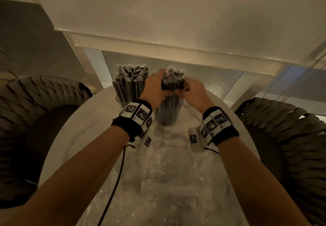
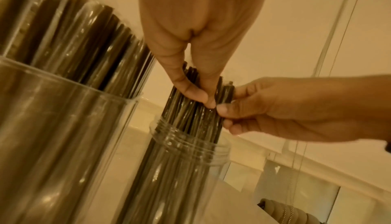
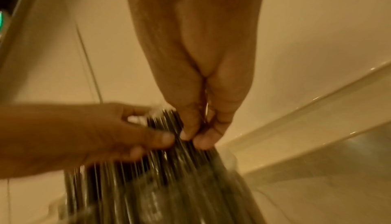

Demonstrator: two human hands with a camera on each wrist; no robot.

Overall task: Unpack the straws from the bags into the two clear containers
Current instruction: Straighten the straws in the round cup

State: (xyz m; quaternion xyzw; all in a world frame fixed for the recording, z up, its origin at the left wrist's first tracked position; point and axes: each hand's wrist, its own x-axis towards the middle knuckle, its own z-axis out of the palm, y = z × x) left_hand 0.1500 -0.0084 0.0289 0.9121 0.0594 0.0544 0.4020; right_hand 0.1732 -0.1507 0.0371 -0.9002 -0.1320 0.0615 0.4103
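Observation:
Two clear containers stand at the far end of the white table (image 1: 84,137). The left container (image 1: 123,102) (image 2: 52,127) is packed with dark wrapped straws (image 1: 131,81). The right container (image 1: 168,114) (image 2: 190,152) holds a second bundle of dark straws (image 1: 173,77) (image 2: 190,110) (image 3: 158,169) standing upright in it. My left hand (image 1: 157,86) (image 2: 196,83) grips this bundle from the left near its top. My right hand (image 1: 189,90) (image 3: 201,127) pinches straws on the bundle's right side, its fingertips meeting the left thumb.
Crumpled clear plastic bags (image 1: 169,181) lie on the table in front of me. A woven dark chair (image 1: 35,120) stands at the left and another chair (image 1: 291,137) at the right. A window sill and blind are behind the containers. A cable (image 1: 114,181) hangs from my left wrist.

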